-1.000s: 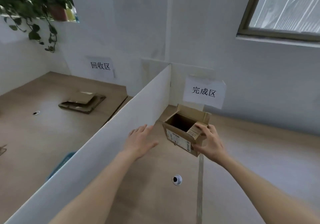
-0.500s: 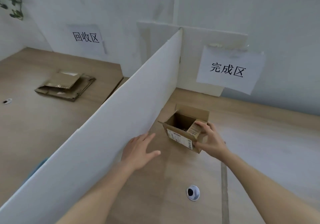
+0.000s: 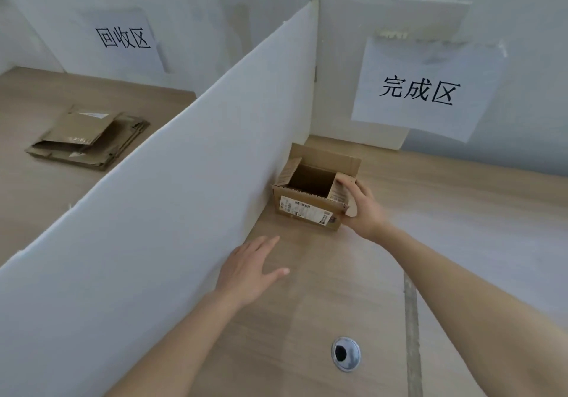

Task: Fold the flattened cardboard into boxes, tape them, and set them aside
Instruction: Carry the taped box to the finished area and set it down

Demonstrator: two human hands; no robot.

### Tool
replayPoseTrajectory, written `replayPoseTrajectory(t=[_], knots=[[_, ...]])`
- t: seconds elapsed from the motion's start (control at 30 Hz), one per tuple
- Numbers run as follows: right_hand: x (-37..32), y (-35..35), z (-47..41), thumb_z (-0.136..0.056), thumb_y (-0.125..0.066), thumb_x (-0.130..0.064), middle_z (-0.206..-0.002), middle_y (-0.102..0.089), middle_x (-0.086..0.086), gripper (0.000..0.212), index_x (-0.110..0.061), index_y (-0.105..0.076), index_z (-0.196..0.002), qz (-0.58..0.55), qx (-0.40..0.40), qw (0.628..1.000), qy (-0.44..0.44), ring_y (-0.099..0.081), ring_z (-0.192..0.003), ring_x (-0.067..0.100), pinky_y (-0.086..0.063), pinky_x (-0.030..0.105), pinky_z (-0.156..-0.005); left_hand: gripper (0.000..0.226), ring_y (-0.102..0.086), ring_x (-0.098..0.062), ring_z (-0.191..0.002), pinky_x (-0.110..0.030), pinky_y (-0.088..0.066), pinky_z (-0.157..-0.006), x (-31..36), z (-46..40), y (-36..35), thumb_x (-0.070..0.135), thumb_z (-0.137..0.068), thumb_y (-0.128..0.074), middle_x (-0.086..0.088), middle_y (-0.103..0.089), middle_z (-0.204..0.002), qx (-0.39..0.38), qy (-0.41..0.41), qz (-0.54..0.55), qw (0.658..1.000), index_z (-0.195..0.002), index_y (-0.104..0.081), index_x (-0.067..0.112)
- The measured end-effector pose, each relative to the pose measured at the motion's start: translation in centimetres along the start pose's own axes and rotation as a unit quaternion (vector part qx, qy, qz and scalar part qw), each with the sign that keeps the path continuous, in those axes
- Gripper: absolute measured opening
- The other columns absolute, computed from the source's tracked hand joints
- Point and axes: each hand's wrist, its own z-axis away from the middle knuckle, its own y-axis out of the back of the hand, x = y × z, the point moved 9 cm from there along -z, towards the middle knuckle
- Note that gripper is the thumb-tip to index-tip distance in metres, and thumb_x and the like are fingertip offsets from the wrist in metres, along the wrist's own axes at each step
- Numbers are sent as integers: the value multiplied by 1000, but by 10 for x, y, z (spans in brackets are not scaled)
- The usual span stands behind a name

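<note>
Box, carried a second ago, now apparently rests on the desk against the divider, right hand still clamped on its corner, left hand spread and empty, so setting aside looks nearly complete.

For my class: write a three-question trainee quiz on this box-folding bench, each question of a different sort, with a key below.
1. True or false: the top flaps of the small brown cardboard box stand open.
2. Which hand grips that box? A) left hand B) right hand C) both
3. Fill in: the stack of flattened brown cardboard lies on the far side of the tall white ______ from the box.

Key: 1 true; 2 B, the left hand is spread flat and holds nothing; 3 divider board.
</note>
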Motion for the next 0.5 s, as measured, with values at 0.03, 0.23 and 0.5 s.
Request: replayPoseTrajectory(t=[0.03,0.23,0.5], knots=[[0,1,4,-87,-75,-11,-168,-11,3,92,-41,-24,-157,1,-3,1000,2,-19,-153,27,-30,43,-121,77,-24,-13,-149,-33,-23,-120,4,1,1,69,-92,-50,12,-23,-164,-2,0,0,1000,-158,-23,39],[-2,31,57,-91,-69,-33,-168,-9,-14,89,-52,-11,-155,82,-2,997,-1,-30,-149,21,-45,41,-105,77,-22,-15,-151,-36,-22,-122,45,17,27,67,-94,-49,8,-21,-166,6,-5,-26,1000,-159,-22,35],[-51,140,174,-88,-61,-58,-167,-20,-10,83,-44,-17,-157,180,26,983,9,-26,-151,19,-28,40,-120,79,-19,-18,-152,-38,-21,-122,176,65,118,69,-93,-48,8,-17,-167,85,-46,-53,994,-159,-22,34]])
